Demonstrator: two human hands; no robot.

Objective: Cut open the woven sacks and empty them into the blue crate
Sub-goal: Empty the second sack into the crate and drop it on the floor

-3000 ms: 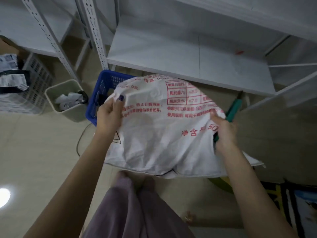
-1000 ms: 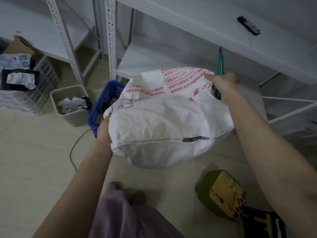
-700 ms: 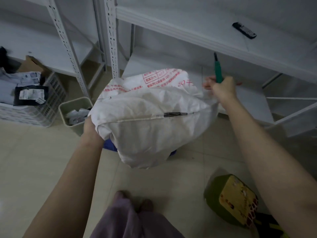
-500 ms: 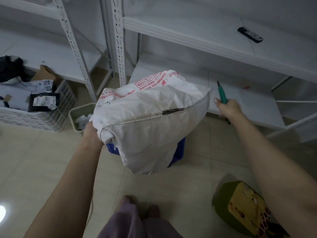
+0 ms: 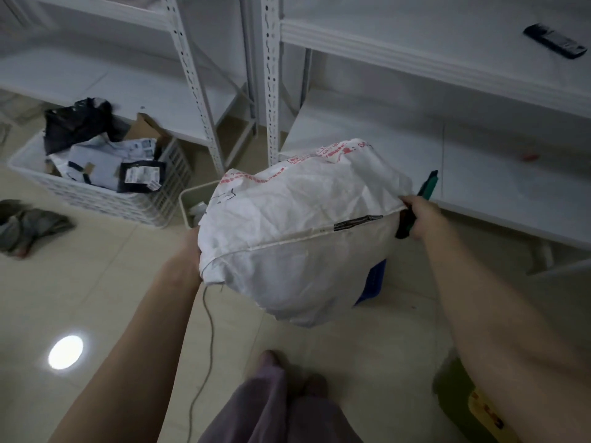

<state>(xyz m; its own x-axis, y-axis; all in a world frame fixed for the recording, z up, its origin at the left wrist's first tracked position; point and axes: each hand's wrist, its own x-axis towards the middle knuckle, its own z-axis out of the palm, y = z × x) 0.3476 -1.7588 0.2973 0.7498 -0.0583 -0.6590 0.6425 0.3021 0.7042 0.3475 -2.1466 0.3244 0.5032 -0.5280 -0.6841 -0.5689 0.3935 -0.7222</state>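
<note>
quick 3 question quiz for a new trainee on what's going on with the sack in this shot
1. True or false: nobody is touching the sack.
2. Which of the person's hands grips the green cutter? A. left B. right C. neither
3. Fill in: the sack hides most of the ___ crate.

Key: 1 false, the left hand holds its corner; 2 B, the right hand; 3 blue.
</note>
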